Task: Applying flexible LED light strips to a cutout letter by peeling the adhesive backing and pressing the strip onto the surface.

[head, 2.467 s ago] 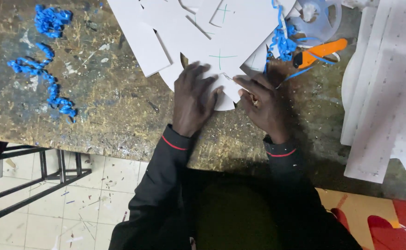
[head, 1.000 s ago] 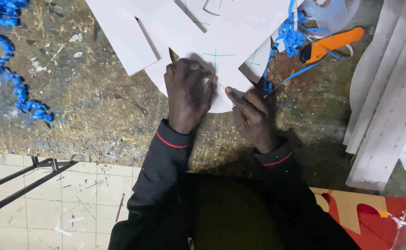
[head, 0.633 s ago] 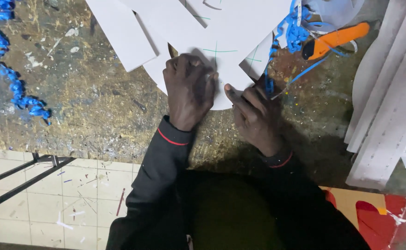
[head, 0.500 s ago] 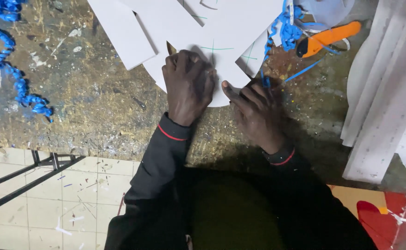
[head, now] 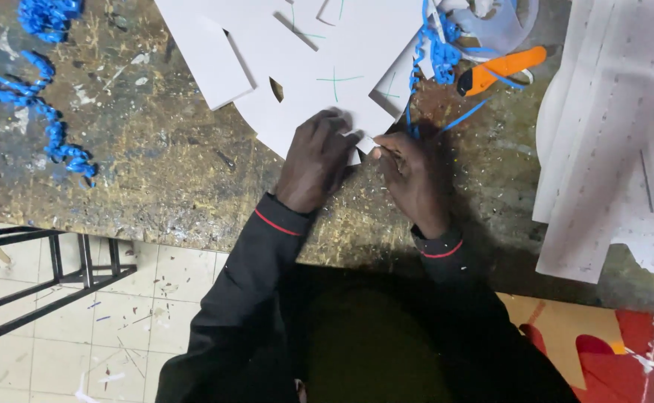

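A large white sheet (head: 319,52) with green pen marks and cut-out notches lies on the worn workbench (head: 155,164). My left hand (head: 315,160) presses down on the sheet's near rounded edge, fingers curled. My right hand (head: 412,175) sits just to its right. Its thumb and fingers pinch a small white piece (head: 366,143) at the sheet's edge. The fingertips of both hands almost meet there. I cannot tell whether the right hand also hides a tool.
An orange utility knife (head: 502,71) lies at the back right among curled blue strips (head: 435,45). More blue curls (head: 43,127) lie at the left. White perforated boards (head: 618,149) cover the right side. A black metal frame (head: 43,283) stands on the tiled floor below.
My left hand has slid off the green cross toward the sheet's near edge. My right hand has moved up and left until its fingers meet the left hand's.
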